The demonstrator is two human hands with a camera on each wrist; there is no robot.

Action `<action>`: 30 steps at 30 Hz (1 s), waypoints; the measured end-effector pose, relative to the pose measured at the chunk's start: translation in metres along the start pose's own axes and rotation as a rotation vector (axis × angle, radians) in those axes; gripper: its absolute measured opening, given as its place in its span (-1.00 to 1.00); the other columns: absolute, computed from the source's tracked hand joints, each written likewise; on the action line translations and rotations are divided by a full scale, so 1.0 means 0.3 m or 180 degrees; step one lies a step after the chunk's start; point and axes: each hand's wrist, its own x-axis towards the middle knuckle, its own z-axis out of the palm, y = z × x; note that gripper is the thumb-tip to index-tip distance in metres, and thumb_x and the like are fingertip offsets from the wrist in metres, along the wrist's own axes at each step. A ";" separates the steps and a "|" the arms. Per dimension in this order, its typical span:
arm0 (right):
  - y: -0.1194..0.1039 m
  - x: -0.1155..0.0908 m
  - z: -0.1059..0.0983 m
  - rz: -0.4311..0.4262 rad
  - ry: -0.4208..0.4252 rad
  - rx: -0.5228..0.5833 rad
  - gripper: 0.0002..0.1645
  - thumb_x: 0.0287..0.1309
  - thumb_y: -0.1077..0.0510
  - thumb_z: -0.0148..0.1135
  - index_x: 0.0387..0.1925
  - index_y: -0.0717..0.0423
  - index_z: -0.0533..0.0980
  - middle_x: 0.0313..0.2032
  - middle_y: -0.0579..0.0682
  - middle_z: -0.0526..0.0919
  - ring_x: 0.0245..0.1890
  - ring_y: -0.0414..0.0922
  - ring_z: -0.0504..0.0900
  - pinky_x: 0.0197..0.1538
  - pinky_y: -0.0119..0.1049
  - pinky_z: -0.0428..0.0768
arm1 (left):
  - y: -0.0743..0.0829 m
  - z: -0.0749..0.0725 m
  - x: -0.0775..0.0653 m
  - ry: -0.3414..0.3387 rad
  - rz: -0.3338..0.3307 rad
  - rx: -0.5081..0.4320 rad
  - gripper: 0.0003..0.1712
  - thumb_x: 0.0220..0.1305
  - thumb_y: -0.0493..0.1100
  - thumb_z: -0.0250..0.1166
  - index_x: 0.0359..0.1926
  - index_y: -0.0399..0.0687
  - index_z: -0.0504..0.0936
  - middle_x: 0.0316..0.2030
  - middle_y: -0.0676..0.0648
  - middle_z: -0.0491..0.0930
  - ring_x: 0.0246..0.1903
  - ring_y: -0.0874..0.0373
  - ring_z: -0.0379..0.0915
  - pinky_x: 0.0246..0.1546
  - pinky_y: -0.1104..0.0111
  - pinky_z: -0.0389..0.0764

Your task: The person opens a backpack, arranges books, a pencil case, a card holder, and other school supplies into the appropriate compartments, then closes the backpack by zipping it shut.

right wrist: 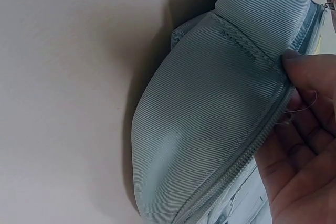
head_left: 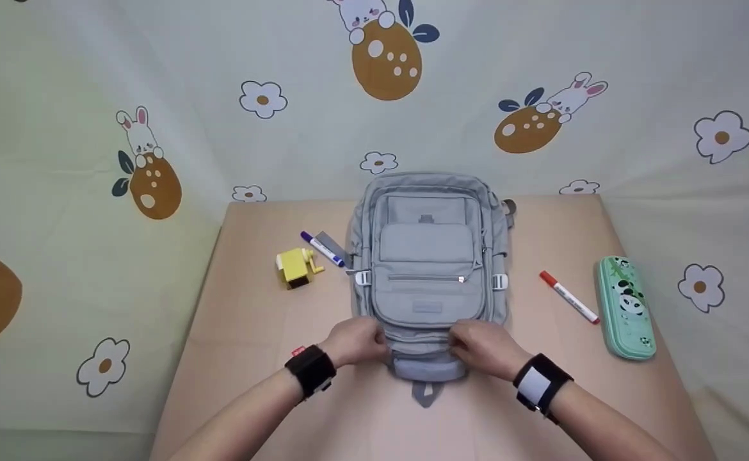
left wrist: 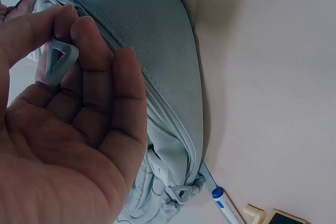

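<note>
A grey backpack (head_left: 429, 246) lies on the table with its front pockets up and its top handle toward me. At its near left corner, my left hand (head_left: 356, 340) pinches a zipper by its grey loop-shaped pull (left wrist: 61, 62), which shows between the curled fingers in the left wrist view. My right hand (head_left: 484, 346) grips the near right edge of the backpack. In the right wrist view, the thumb presses on the fabric beside the zipper teeth (right wrist: 231, 169), and the fingers are behind that edge. Whether the zipper's near stretch is parted is unclear.
Left of the backpack are a yellow crank sharpener (head_left: 295, 267) and a blue marker (head_left: 323, 249) beside a grey strap. To the right lie a red marker (head_left: 570, 297) and a green panda pencil case (head_left: 627, 308). A patterned curtain (head_left: 464, 128) surrounds the table.
</note>
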 end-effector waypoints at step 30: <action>-0.036 0.021 0.010 0.0038 -0.0058 0.0062 -0.80 -0.11 0.03 0.35 -0.43 -0.16 0.46 -0.47 -0.33 0.42 -0.48 -0.33 0.41 -0.44 -0.39 0.42 | 0.123 0.076 0.058 0.0044 0.0171 0.0042 -0.64 -0.04 -0.08 0.27 -0.81 0.12 0.32 -0.85 0.23 0.18 -0.82 0.32 0.14 -0.79 0.44 0.11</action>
